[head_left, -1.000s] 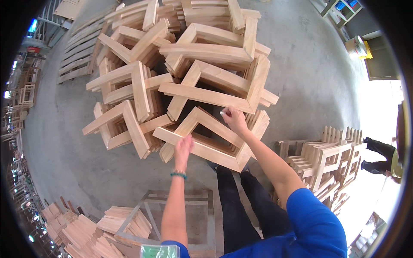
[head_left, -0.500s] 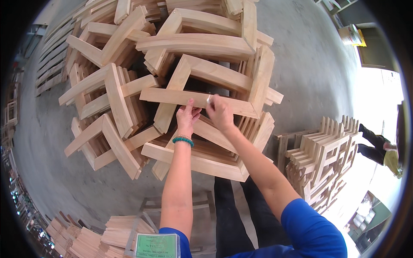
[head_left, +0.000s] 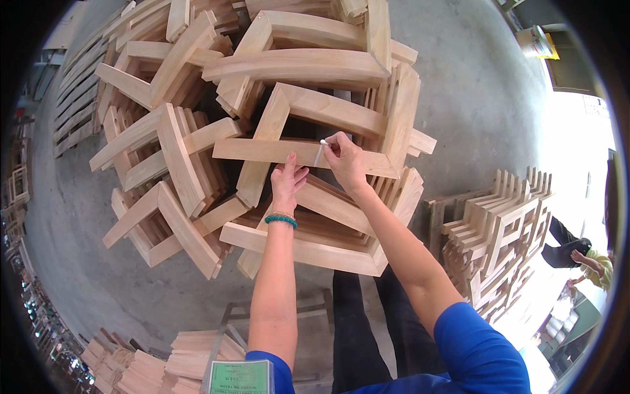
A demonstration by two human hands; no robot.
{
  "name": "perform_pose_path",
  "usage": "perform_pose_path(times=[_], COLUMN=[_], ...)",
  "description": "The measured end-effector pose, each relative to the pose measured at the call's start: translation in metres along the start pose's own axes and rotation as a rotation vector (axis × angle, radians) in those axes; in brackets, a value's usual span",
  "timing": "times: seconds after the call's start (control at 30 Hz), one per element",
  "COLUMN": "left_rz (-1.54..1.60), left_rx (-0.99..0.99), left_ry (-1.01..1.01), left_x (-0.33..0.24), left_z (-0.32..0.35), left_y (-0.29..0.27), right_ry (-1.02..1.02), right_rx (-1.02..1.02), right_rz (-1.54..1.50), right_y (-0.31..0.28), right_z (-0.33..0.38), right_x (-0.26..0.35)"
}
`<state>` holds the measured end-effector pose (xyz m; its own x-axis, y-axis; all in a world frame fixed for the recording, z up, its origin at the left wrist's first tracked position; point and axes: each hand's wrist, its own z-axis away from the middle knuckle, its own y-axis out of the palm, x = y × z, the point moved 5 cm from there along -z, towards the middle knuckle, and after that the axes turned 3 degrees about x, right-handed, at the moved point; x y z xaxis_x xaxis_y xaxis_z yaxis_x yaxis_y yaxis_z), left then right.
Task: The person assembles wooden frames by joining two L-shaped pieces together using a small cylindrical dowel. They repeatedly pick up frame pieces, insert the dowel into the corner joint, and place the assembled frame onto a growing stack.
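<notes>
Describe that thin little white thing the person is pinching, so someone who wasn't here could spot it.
Start at the big heap of pale wooden frames on the grey floor. On the horizontal rail crossing its middle rest both hands; the right hand pinches a thin white stick against the wood. It is the only white, slender item among broad tan boards.

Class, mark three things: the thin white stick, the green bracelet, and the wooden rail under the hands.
white stick [head_left: 319, 152], head view, mid-shaft
green bracelet [head_left: 281, 221], head view, top of the beads
wooden rail [head_left: 252, 150], head view, bare left face
</notes>
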<state>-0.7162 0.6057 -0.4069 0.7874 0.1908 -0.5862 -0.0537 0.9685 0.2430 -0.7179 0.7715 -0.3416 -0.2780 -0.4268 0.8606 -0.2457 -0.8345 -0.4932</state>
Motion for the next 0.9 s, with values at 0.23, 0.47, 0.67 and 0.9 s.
perform_pose_path(times=[0.23, 0.47, 0.67, 0.9], left_rz=[-0.019, 0.002, -0.012, 0.053], left_rx=[-0.025, -0.036, -0.004, -0.014], left_ry=[0.014, 0.021, 0.01, -0.057], left_x=[0.001, 0.002, 0.002, 0.001], left_z=[-0.002, 0.0, -0.002, 0.031], left_y=[0.001, -0.004, 0.007, 0.025], right_ry=[-0.146, 0.06, -0.011, 0.416], right_rx=[0.061, 0.18, 0.108, -0.146], right_rz=[0.261, 0.156, 0.186, 0.221], right_y=[-0.013, -0.025, 0.006, -0.141], right_z=[0.014, 0.061, 0.013, 0.13], right_x=[-0.004, -0.02, 0.004, -0.076])
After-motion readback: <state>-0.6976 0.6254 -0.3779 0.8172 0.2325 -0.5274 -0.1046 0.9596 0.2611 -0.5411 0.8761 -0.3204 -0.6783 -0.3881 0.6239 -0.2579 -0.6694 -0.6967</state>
